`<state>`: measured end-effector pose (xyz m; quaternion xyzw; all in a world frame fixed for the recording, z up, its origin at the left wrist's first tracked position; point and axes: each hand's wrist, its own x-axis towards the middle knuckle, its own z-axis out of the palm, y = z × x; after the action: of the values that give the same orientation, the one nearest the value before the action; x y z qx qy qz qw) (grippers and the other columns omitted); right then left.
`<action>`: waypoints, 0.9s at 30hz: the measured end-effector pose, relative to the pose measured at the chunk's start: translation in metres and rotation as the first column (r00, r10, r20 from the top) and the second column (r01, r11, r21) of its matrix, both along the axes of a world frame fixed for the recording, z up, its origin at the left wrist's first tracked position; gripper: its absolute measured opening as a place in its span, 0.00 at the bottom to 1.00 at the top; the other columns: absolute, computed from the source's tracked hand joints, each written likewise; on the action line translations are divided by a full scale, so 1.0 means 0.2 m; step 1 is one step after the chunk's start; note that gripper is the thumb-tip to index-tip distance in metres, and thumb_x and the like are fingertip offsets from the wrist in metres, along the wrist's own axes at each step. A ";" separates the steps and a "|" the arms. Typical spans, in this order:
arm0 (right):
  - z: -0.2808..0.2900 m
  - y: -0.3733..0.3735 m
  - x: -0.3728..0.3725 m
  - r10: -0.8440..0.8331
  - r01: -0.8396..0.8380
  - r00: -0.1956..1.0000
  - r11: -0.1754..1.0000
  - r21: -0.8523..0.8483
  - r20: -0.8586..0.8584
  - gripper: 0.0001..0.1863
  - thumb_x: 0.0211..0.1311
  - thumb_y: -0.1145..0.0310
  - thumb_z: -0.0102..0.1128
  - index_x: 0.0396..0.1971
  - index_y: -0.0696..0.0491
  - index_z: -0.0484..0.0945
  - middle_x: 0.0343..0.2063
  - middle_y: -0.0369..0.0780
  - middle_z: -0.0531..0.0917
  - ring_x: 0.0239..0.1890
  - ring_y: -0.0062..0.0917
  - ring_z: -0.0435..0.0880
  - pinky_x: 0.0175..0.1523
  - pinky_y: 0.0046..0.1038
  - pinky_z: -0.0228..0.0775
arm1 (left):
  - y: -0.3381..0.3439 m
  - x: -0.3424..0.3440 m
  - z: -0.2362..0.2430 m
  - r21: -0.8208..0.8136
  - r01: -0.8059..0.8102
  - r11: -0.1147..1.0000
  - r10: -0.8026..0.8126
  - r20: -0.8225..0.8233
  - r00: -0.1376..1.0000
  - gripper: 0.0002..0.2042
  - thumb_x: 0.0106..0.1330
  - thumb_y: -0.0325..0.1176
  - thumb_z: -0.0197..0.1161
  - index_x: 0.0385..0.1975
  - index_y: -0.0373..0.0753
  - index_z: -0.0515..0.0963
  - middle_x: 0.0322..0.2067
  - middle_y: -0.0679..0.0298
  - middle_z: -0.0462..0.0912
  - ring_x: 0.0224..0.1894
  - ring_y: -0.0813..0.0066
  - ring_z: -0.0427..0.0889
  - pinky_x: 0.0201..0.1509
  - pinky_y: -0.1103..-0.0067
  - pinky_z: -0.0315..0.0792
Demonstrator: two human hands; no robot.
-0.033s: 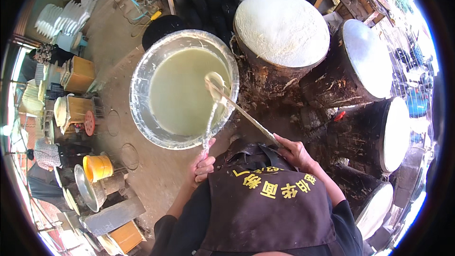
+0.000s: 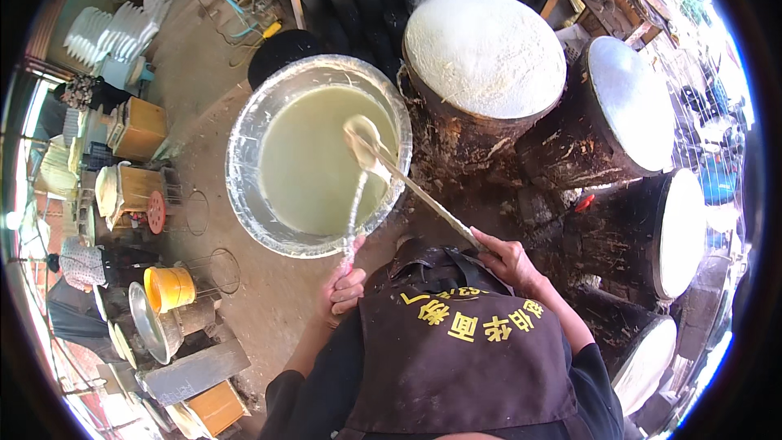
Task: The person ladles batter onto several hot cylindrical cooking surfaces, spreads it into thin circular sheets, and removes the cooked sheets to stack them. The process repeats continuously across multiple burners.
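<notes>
In front of me stands a wide metal basin (image 2: 241,171), its rim crusted white, holding pale greenish batter-like liquid (image 2: 297,167). My left hand (image 2: 346,288) is closed around the coated handle of a ladle (image 2: 357,210), whose pale bowl hangs over the right part of the liquid. My right hand (image 2: 507,261) grips a long thin wooden stick (image 2: 432,205). This stick slants up to the left over the basin rim, and its far end lies at the ladle's bowl. Whether the bowl touches the liquid I cannot tell.
Right of the basin, a steaming drum-shaped vessel with a white top (image 2: 485,53) and several similar drums, including a lidded one (image 2: 631,102), curve around me. At left are a yellow bucket (image 2: 169,289), a metal bowl (image 2: 148,322), wooden boxes (image 2: 138,129) and another person (image 2: 81,265).
The ladle's bowl has shifted slightly left and up, and its tilt has changed a little. The stick's far end has moved with it. Both hands keep their grips.
</notes>
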<state>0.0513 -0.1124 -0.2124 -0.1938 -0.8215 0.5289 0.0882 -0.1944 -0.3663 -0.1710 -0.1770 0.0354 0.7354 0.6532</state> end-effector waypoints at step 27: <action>0.22 -0.05 -0.39 -0.280 0.327 0.940 0.900 0.288 -0.193 0.30 0.53 0.74 0.60 0.60 0.48 0.70 0.26 0.45 0.79 0.28 0.40 0.79 0.34 0.36 0.73 | 0.31 -0.49 0.45 -0.238 0.089 0.967 -0.225 -0.642 0.733 0.19 0.73 0.34 0.46 0.62 0.58 0.58 0.21 0.69 0.63 0.13 0.87 0.59 0.09 0.90 0.60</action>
<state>-0.0276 -0.1232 -0.1687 -0.2637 -0.8462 0.3833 0.2597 -0.2919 -0.3036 -0.0814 0.0379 0.3505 0.6850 0.6376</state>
